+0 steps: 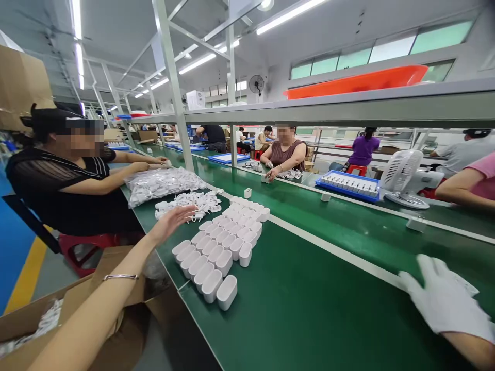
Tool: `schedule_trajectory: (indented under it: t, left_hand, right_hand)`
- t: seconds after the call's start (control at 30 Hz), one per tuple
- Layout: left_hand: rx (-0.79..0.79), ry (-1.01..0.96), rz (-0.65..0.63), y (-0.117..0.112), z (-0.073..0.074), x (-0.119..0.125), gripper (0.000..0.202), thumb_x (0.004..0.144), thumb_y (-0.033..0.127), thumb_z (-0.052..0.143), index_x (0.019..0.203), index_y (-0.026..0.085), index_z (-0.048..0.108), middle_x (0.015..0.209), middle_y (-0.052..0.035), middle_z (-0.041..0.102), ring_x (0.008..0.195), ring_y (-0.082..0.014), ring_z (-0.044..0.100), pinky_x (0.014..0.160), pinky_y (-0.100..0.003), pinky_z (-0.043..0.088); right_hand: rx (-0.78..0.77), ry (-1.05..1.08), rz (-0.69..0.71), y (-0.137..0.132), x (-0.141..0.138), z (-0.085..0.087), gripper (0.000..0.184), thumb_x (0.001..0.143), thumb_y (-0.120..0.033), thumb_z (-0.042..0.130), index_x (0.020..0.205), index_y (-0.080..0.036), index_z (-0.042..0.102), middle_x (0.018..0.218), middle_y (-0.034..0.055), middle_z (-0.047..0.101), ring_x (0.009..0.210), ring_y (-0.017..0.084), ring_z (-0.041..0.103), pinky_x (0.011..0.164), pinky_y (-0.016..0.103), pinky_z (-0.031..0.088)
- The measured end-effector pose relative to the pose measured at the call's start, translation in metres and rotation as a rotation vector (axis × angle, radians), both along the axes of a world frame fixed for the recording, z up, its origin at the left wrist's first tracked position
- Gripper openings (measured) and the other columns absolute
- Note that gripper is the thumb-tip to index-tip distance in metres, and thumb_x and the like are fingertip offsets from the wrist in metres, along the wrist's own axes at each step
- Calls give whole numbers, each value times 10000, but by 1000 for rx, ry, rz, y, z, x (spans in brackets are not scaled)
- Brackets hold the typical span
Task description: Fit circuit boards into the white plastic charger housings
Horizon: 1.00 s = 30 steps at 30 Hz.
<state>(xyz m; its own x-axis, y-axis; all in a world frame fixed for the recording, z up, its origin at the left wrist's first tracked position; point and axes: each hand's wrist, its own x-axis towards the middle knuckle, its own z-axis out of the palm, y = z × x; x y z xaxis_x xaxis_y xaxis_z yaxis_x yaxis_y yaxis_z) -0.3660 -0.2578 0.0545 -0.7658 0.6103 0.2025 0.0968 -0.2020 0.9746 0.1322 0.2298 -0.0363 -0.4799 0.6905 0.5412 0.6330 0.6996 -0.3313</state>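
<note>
Left hand (172, 219): bare, fingers spread open, gripping nothing, hovering over loose white plug parts (193, 202) on green belt (309, 304). Just right: white housings (218, 247) upright in packed rows, block's long axis running from near-left edge toward far right. Far right: right hand (444, 301), white-gloved, flat, open on belt, well apart from housings.

A long green table (317, 309) runs into the far distance. Fluorescent tubes (288, 15) light the white ceiling; high windows (386, 51) line the right wall, blue floor (11, 247) at left.
</note>
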Motion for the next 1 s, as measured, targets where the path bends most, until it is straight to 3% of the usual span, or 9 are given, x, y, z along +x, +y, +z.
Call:
schedule_trajectory:
  t: [0.1,0.17,0.3,0.4,0.53,0.67,0.8,1.0]
  left_hand:
    - [48,-101,-103,14,-15,-29,672,784,655,451,1152,112,601,1355,-148,485,1290,-332,382,1115,-459,230]
    - [65,-160,-166,34,-18,-40,723,812,667,362,1220,99,543,1403,-141,427,1311,-306,359,1133,-438,206]
    - [61,-255,-250,84,-20,-59,754,843,665,266,1311,101,443,1459,-114,346,1345,-264,308,1157,-396,151]
    - [42,-316,-266,118,-24,-70,671,877,621,246,1341,162,404,1486,-62,300,1362,-240,271,1164,-385,115]
    - [27,-381,-245,142,-33,-80,554,914,554,220,1346,251,389,1470,-1,333,1388,-212,195,1162,-354,58]
    - [16,-420,-278,144,-38,-83,628,897,599,209,1385,227,346,1427,-46,400,1385,-227,202,1157,-379,65]
    - [43,-422,-307,140,-42,-81,820,827,695,279,1441,153,226,1483,-98,293,1392,-229,188,1161,-369,61]
    - [41,-430,-308,147,-48,-85,771,859,635,258,1458,156,172,1473,-95,317,1388,-216,209,1160,-351,80]
  right_hand:
    - [-185,-33,129,-85,-75,16,750,835,-594,371,1433,-149,292,1451,147,344,1324,341,319,1076,502,311]
    - [-426,61,255,-129,-125,18,776,828,-605,374,1453,-162,246,1450,107,359,1239,305,459,1063,460,351]
    - [-785,309,517,-172,-206,16,841,813,-653,390,1473,-171,193,1482,91,298,1314,235,371,1102,375,289]
    - [-915,433,563,-175,-250,16,863,801,-675,417,1474,-180,199,1493,80,272,1364,226,273,1138,376,190]
    - [-934,536,555,-160,-286,15,798,841,-650,364,1477,-204,184,1508,42,235,1386,191,212,1149,362,143]
    - [-961,587,579,-146,-303,14,775,850,-639,347,1477,-213,184,1514,19,212,1388,172,205,1148,339,157]
    - [-960,584,586,-137,-325,15,794,831,-631,399,1470,-198,214,1503,29,247,1377,196,242,1145,356,168]
    - [-907,558,597,-129,-360,15,718,825,-606,437,1428,-231,336,1481,6,306,1369,199,262,1150,344,155]
